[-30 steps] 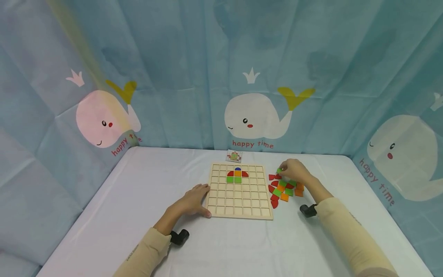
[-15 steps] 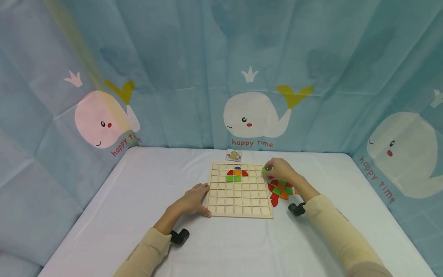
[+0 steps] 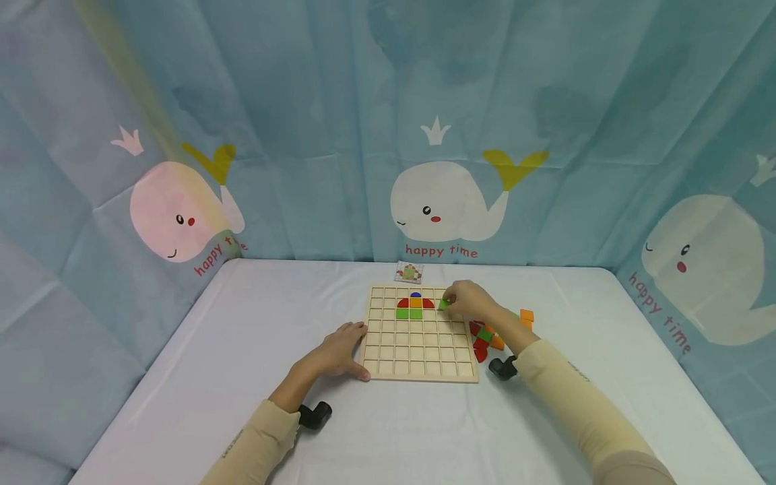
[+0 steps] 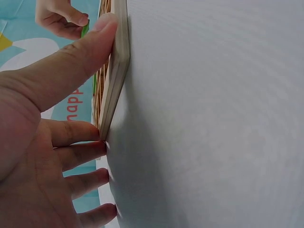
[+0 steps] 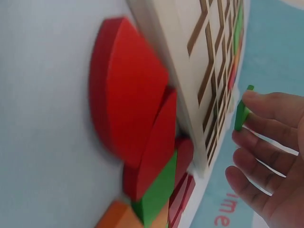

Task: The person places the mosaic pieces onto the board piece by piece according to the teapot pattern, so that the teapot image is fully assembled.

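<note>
In the head view, the right hand (image 3: 471,301) is pinching a green tile (image 3: 444,304) between thumb and fingertips at the hand's 9 o'clock, over the grid board's (image 3: 418,353) 1-to-2 o'clock area, while the left hand (image 3: 336,350), digits spread apart, is touching the board's 8-to-9 o'clock edge.
</note>
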`<act>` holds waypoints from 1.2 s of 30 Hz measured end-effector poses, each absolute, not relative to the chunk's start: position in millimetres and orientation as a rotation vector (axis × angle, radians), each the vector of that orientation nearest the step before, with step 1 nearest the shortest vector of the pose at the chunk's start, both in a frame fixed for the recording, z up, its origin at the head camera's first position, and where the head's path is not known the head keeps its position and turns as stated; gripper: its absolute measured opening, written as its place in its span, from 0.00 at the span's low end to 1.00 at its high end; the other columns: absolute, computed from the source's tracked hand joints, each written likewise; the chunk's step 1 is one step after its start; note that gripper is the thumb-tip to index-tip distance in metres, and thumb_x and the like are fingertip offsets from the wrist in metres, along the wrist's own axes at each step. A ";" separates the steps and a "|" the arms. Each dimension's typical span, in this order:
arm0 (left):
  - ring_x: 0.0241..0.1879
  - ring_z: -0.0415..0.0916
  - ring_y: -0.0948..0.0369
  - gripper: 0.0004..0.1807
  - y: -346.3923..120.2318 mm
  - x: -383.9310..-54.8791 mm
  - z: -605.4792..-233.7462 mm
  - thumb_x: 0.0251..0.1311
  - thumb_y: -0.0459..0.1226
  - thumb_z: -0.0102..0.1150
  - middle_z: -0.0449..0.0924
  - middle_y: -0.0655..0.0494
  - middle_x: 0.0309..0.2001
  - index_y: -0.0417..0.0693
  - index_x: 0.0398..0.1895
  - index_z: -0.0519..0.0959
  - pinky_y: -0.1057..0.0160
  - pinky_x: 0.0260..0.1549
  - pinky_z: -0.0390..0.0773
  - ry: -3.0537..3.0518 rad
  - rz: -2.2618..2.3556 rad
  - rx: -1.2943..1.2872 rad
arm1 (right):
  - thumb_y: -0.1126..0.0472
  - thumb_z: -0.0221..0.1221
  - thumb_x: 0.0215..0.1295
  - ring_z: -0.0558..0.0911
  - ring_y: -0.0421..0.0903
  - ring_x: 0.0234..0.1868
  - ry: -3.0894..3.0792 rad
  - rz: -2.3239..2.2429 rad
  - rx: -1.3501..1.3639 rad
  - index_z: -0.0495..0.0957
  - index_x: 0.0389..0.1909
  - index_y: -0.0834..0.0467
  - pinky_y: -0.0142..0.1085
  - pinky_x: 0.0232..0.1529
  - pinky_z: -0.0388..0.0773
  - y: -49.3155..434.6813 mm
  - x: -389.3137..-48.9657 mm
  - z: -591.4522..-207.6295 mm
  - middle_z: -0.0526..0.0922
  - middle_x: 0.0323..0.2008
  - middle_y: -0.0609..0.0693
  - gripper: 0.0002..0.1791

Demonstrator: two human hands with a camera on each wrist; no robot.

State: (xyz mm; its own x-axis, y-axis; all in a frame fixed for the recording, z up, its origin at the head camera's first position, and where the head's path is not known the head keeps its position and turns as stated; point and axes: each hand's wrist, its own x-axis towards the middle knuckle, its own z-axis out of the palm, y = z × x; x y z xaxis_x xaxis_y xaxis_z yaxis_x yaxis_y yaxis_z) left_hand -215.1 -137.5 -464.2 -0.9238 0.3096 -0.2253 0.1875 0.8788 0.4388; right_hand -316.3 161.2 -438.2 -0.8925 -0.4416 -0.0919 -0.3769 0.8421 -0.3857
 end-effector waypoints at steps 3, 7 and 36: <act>0.75 0.51 0.43 0.55 -137.8 -215.4 -464.0 0.37 0.47 0.80 0.59 0.43 0.74 0.39 0.71 0.63 0.37 0.69 0.56 2.757 0.600 0.371 | 0.57 0.67 0.59 0.79 0.47 0.39 2.833 -0.533 -0.639 0.84 0.46 0.62 0.43 0.46 0.80 153.6 -315.3 -439.2 0.82 0.38 0.53 0.17; 0.75 0.51 0.43 0.55 -138.2 -215.4 -464.2 0.37 0.47 0.80 0.59 0.43 0.74 0.39 0.71 0.63 0.37 0.70 0.56 2.756 0.602 0.369 | 0.58 0.66 0.59 0.78 0.46 0.37 2.819 -0.520 -0.675 0.84 0.46 0.62 0.42 0.45 0.80 145.0 -315.1 -442.0 0.82 0.37 0.52 0.16; 0.75 0.51 0.43 0.56 -138.5 -215.5 -465.3 0.37 0.47 0.80 0.59 0.43 0.74 0.39 0.71 0.63 0.38 0.70 0.56 2.759 0.624 0.378 | 0.61 0.65 0.61 0.81 0.50 0.48 2.843 -0.385 -0.761 0.85 0.44 0.59 0.45 0.52 0.80 124.9 -310.8 -450.3 0.83 0.44 0.53 0.11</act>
